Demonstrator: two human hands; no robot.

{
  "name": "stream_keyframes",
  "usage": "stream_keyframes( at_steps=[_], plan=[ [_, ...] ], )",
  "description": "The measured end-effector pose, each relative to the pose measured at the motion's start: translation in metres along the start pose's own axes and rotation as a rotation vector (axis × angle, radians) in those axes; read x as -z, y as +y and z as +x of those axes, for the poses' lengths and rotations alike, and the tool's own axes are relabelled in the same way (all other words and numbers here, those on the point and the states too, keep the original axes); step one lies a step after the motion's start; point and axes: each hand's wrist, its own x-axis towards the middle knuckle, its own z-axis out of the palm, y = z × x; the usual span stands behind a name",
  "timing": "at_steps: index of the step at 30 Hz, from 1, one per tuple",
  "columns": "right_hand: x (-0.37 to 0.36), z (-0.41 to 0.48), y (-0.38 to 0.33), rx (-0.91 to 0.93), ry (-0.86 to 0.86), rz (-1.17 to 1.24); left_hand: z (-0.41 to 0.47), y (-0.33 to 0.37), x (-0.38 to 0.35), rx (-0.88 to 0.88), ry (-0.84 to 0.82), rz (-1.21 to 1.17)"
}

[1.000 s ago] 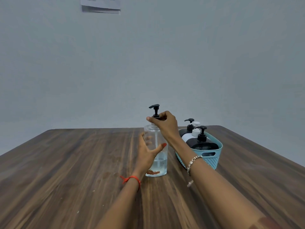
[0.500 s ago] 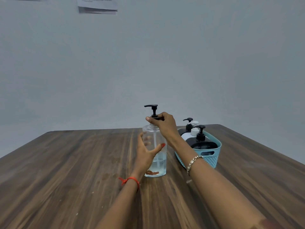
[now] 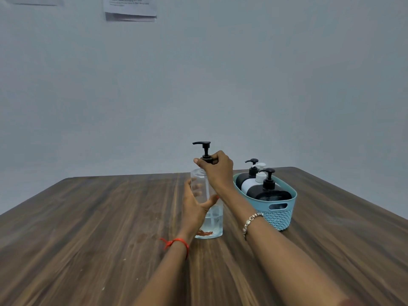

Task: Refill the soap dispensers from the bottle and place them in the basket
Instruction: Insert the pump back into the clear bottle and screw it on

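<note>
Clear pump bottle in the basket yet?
No, the clear pump bottle stands on the table beside the basket, gripped by the left hand and right hand.

Clear bottle [image 3: 212, 225] upright beside teal basket [image 3: 280, 218] holding three dispensers [image 3: 271, 193].

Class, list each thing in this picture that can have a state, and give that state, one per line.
Clear plastic pump bottle, upright, nearly empty.
Black pump top, on the bottle's neck.
Left hand, grips the bottle's body.
Right hand, pinches the pump's collar.
Light blue plastic basket, holds three dispensers.
Two black dispensers and one white dispenser, upright, pumps fitted.
</note>
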Motion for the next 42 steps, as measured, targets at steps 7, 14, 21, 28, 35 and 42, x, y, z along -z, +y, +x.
stream_keyframes(
  at_steps=[7, 14, 21, 28, 35, 42],
  plan=[
    [-0.006, -0.003, 0.0, 0.017, 0.064, -0.085, -0.003, 0.001, -0.001, -0.014, 0.033, 0.019],
    [-0.008, -0.007, -0.005, 0.028, 0.117, -0.163, -0.001, -0.003, 0.0, -0.026, 0.02, 0.0],
    [-0.003, -0.009, -0.001, 0.047, 0.059, -0.187, 0.001, -0.003, 0.002, -0.016, -0.038, 0.001],
    [0.015, -0.016, 0.011, 0.064, -0.062, -0.129, -0.003, -0.001, 0.004, 0.003, -0.089, -0.019],
    [0.029, -0.034, 0.024, -0.04, -0.232, -0.074, -0.002, 0.012, 0.013, 0.066, -0.166, 0.013],
    [0.038, -0.05, 0.032, -0.056, -0.303, -0.052, -0.012, 0.021, 0.028, 0.081, -0.265, -0.008]
  ],
)
